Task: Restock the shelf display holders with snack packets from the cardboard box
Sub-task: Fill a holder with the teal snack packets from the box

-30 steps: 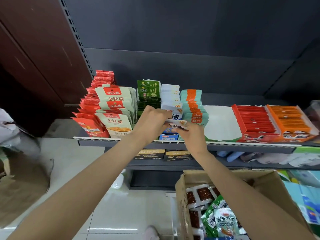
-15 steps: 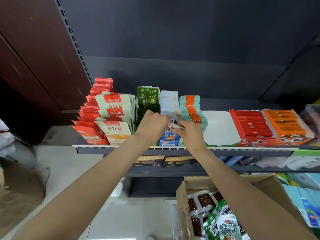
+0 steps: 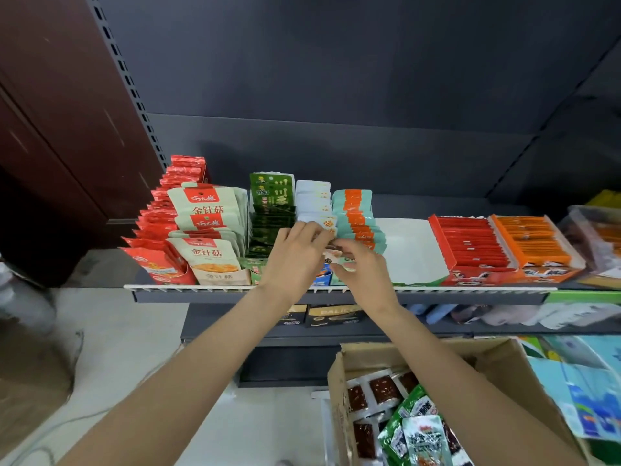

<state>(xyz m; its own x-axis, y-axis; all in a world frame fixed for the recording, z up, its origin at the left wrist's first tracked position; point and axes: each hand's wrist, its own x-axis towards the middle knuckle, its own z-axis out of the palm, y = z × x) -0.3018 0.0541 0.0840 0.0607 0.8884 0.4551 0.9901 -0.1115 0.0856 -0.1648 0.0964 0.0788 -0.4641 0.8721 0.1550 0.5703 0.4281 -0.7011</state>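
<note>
Both my hands meet at the front of the shelf point(image 3: 437, 292), over a display holder of white snack packets point(image 3: 314, 200). My left hand point(image 3: 295, 255) curls its fingers round the front white packets point(image 3: 328, 223) of that row. My right hand point(image 3: 361, 269) pinches a small white packet point(image 3: 332, 256) between thumb and fingers just in front of the row. The cardboard box point(image 3: 504, 364) stands open below on the right, holding dark red packets point(image 3: 383, 388) and green packets point(image 3: 413, 418).
Left of the white row stand green packets point(image 3: 272, 196), beige mushroom packs point(image 3: 211, 253) and red packs point(image 3: 158, 264). Teal-orange packets point(image 3: 356, 213), an empty white holder point(image 3: 408, 250), a red tray point(image 3: 470, 247) and an orange tray point(image 3: 531, 240) lie to the right. A lower shelf holds dark boxes point(image 3: 332, 316).
Both hands moved a little further back along the white row with the small packet. My left hand now grips the front packets. The view has tilted down slightly.
</note>
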